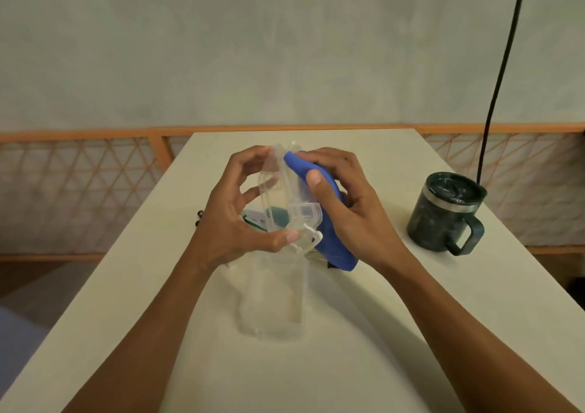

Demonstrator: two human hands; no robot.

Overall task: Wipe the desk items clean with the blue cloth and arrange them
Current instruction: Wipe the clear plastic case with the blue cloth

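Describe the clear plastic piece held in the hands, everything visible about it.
The clear plastic piece looks like a thin, rigid, transparent lid with white latch tabs at its lower edge. It is held off the desk, tilted nearly upright. The left hand grips it at top and bottom; the right hand presses the blue cloth against its right face. A matching clear container lies below it.

A pale cream rectangular table (364,333) carries a clear plastic container (272,301) near the middle and a dark green lidded mug (443,213) at right.
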